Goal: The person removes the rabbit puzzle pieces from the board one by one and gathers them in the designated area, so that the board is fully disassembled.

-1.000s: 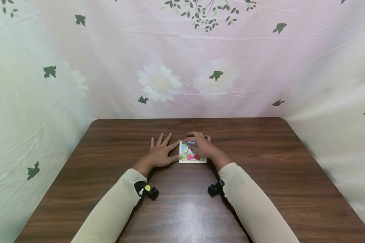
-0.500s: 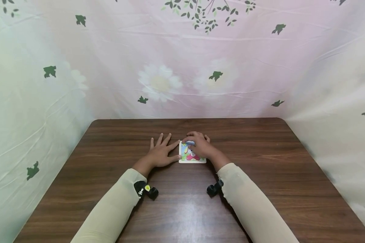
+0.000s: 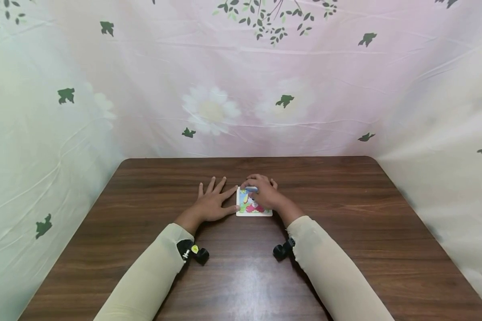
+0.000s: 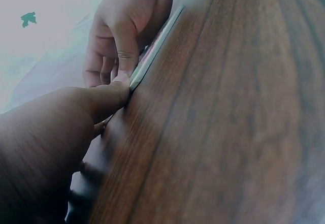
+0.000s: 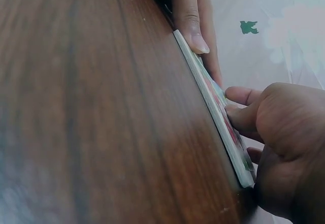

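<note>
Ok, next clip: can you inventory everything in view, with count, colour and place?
Table: 1, dark brown wood grain, across the lower view
Picture board: 1, multicoloured with white rim, flat on the table
Backdrop cloth: count unclear, pale pink and off-white, behind and beside the table
Bird prints: several, green, scattered over the cloth
Flower prints: at least 2, pale, mid-cloth
Wrist cameras: 2, black, one per wrist
Sleeves: 2, cream, on both arms
Left hand: 1, bare, at the board's left edge
Right hand: 1, bare, over the board's upper right
</note>
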Demonstrator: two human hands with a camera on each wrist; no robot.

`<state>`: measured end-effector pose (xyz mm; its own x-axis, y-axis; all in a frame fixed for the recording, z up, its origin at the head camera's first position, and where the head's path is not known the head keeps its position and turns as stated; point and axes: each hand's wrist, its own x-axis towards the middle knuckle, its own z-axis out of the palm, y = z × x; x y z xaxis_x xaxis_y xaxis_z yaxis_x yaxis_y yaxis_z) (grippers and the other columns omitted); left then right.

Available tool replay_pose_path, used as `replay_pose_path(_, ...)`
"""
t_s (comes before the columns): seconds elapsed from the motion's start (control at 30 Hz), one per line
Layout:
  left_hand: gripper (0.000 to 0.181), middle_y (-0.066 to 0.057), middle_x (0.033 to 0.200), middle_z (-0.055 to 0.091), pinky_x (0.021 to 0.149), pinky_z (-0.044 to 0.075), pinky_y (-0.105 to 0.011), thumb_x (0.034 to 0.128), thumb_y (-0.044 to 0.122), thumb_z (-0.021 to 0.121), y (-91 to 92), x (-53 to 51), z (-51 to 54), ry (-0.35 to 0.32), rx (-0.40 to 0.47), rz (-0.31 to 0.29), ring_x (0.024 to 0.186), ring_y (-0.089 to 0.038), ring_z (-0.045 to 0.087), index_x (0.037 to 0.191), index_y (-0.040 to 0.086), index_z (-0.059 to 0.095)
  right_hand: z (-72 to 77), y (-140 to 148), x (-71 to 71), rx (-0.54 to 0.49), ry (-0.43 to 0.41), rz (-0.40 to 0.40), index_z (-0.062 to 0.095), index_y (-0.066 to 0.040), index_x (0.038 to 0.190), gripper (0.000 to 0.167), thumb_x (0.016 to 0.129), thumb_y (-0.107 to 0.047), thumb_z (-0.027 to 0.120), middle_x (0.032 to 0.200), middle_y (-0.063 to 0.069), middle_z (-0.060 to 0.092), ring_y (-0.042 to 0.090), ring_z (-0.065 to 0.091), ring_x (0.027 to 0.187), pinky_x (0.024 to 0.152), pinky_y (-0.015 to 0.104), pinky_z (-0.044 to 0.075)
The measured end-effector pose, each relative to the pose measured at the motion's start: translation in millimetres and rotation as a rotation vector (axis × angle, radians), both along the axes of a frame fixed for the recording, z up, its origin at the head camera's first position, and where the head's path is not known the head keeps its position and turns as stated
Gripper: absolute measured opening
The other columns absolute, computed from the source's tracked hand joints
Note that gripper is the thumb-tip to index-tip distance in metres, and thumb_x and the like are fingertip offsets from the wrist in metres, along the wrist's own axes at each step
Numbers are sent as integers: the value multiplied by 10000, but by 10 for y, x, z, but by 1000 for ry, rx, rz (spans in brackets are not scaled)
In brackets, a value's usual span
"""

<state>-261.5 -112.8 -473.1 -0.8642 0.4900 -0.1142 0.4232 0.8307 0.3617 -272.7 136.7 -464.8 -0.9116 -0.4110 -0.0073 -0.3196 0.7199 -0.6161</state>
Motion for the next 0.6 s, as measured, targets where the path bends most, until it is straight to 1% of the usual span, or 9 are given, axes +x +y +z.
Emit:
replay_pose_path(0.17, 798, -107, 1865, 54, 1277, -83, -810, 1051, 735, 510, -3, 6, 3, 2, 2, -1, 1716, -461, -62, 1735, 388, 291, -18, -1, -2, -14, 17, -1, 714, -223, 1338, 273, 1103, -120, 622, 1664, 108, 472, 432, 320, 1619, 1260, 783, 53)
replay_pose_path(0.3, 798, -113, 1864, 58, 1277, -83, -811, 1053, 724, 520, -4, 12, 12, 2, 8, -4, 1716, -465, -59, 1736, 377, 298, -22, 2, 1, -29, 16, -25, 719, -162, 1369, 287, 1094, -132, 642, 1657, 120, 489, 428, 328, 1617, 1271, 754, 67)
replay_pose_path(0.37, 796, -115, 1864, 59, 1277, -82, -811, 1053, 721, 524, -5, 15, 15, 2, 11, -4, 1716, -465, -57, 1735, 375, 302, -23, 4, 2, -37, 14, -38, 736, -147, 1359, 283, 1086, -135, 658, 1649, 123, 502, 425, 336, 1616, 1281, 742, 71)
replay_pose_path(0.6, 799, -99, 1866, 50, 1285, -97, -794, 1046, 736, 522, -4, 24, 9, -1, 10, 3, 1719, -450, -65, 1731, 387, 305, -45, 19, -14, -54, 43, -55, 791, -157, 1296, 251, 1060, -137, 710, 1613, 140, 556, 433, 411, 1583, 1297, 768, 95)
